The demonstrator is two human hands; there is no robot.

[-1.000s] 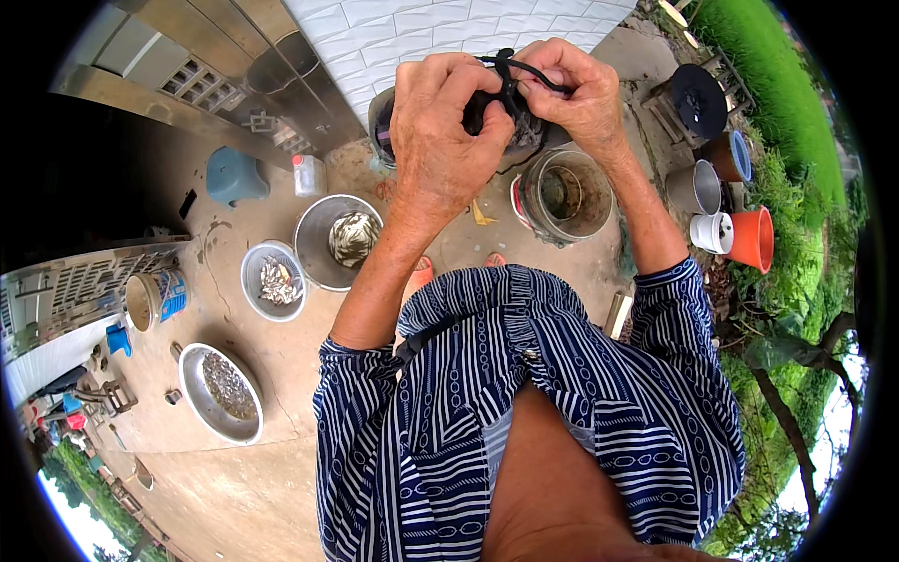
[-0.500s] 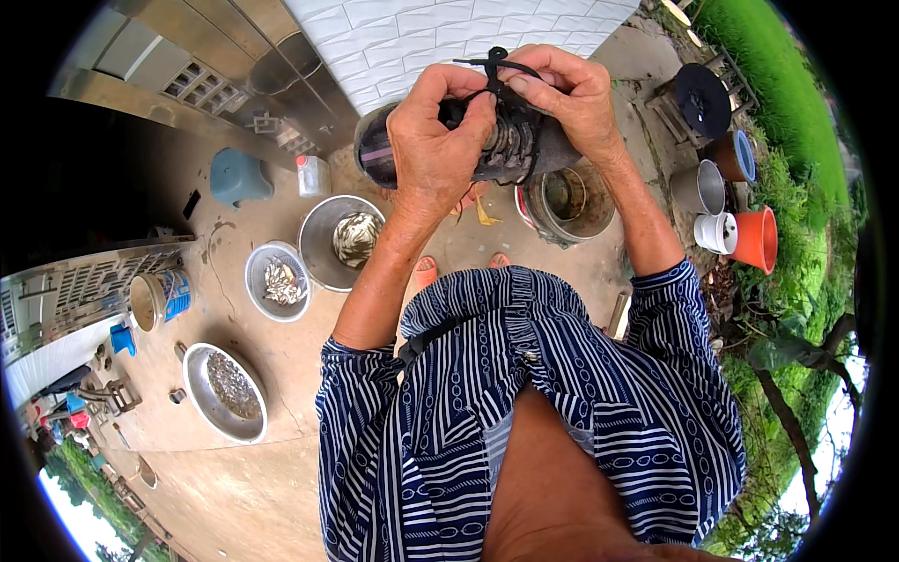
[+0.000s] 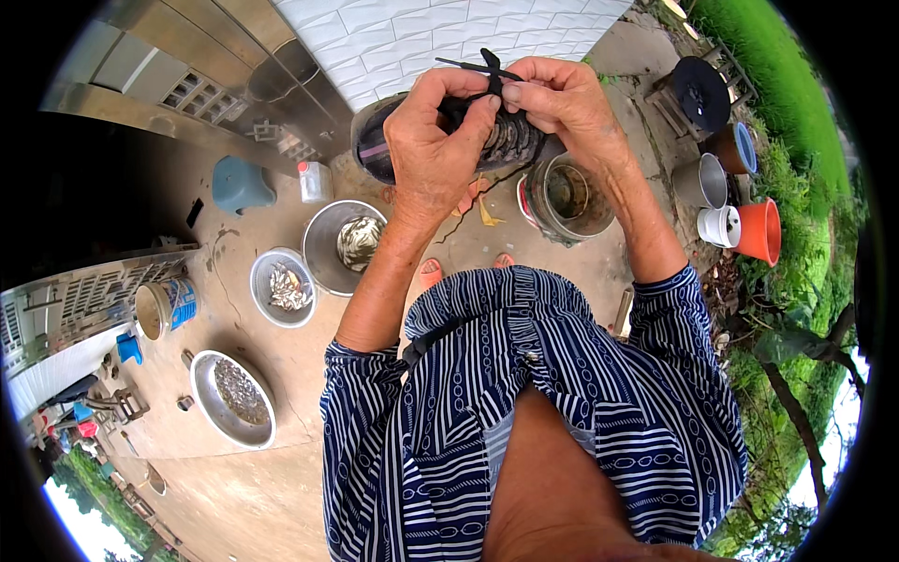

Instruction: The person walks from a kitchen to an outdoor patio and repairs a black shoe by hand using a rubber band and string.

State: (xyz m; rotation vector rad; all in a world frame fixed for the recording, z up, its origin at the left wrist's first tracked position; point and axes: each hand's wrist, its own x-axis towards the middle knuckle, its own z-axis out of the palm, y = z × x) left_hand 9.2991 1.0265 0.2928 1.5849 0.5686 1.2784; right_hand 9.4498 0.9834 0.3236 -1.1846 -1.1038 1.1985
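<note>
I hold a dark plastic bag point(image 3: 379, 145) up in front of me, its bulging lower part showing something grey and ribbed through the plastic. My left hand point(image 3: 433, 150) grips the bag's neck from the left. My right hand point(image 3: 565, 101) pinches the twisted black ends of the knot point(image 3: 487, 67) at the top. Both hands touch each other over the knot. The bag hangs above a round bucket point(image 3: 567, 195) standing on the concrete ground.
Three metal bowls point(image 3: 323, 239) point(image 3: 262, 286) point(image 3: 208, 389) with small silvery contents stand on the ground to the left. A blue stool point(image 3: 239, 184) and a white jug point(image 3: 315, 181) are behind them. Orange point(image 3: 760, 230), white and grey pots stand beside the grass on the right.
The bag has come out from behind my hands and now bulges to the left under them. My fingers have shifted along the knot at the top.
</note>
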